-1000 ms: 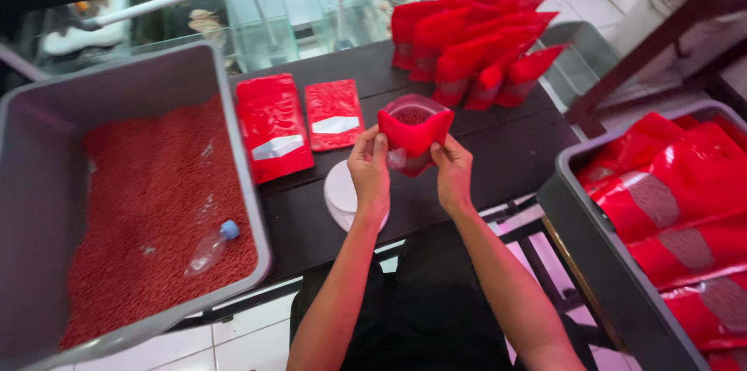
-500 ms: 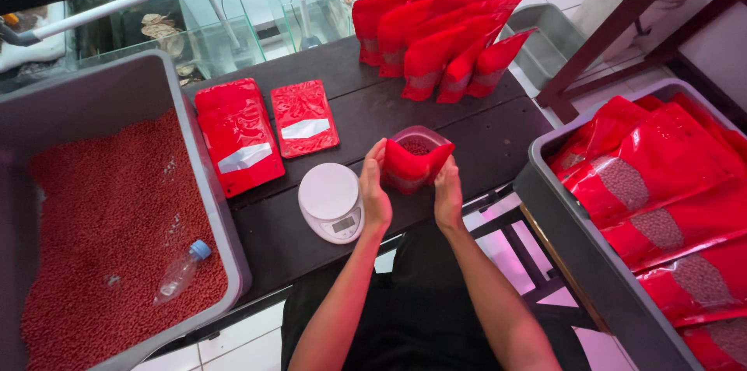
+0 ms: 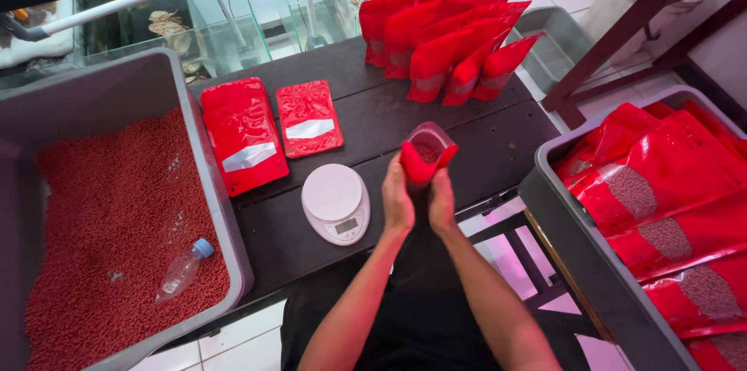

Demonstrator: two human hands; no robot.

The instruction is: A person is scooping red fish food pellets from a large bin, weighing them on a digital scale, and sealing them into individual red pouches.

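Two bare forearms come up from the lower edge of the head view, both uncovered from elbow to wrist: no sleeve reaches into sight on either. The left hand [image 3: 398, 204] and the right hand [image 3: 441, 204] wear no gloves, and no ring, watch or bracelet shows on either wrist or on the fingers that can be seen. Below and between the arms lies dark, plain black clothing over the lap, without visible pattern, seam or print
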